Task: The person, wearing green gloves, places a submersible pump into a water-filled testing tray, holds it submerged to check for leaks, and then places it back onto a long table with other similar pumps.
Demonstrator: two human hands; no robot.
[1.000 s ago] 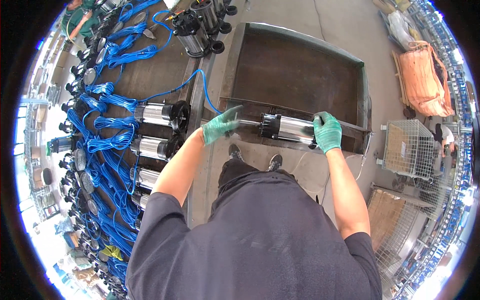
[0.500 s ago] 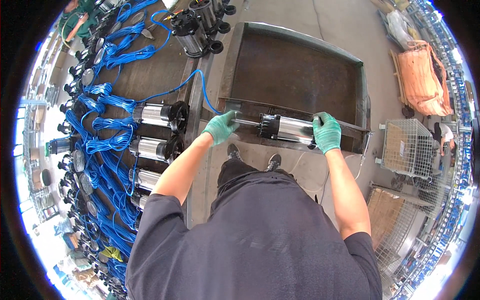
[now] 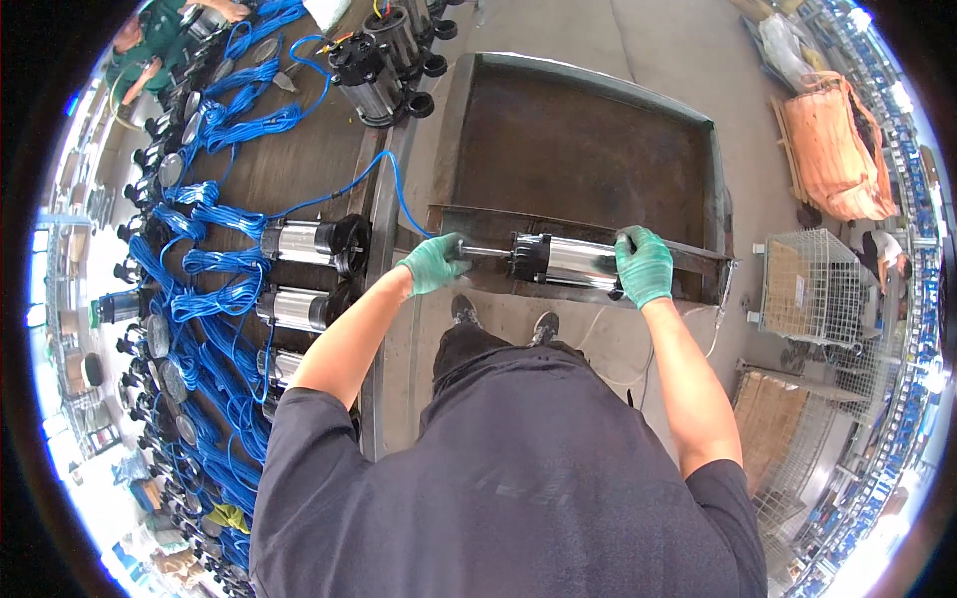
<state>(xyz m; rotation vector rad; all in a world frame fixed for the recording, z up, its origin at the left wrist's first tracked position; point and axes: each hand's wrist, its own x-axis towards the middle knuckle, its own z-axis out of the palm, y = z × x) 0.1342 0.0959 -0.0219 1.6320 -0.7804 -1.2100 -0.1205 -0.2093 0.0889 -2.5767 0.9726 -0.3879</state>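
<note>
A cylindrical motor with a shiny steel body and a black ribbed end lies on its side along the near edge of a metal trough. My right hand, in a green glove, is wrapped over its right end. From the black end a thin metal shaft sticks out to the left. My left hand, gloved in green too, closes its fingers round the tip of that shaft. A blue cable runs from the left down to my left hand; its end is hidden there.
Beyond the motor lies the wide trough. On the left bench stand or lie several similar motors with coiled blue cables. A co-worker in green is at the far left. A wire cage and an orange sack are at right.
The view has shifted slightly. Both hands keep their places on the motor and its shaft. At the far left, more of the co-worker has come into view.
</note>
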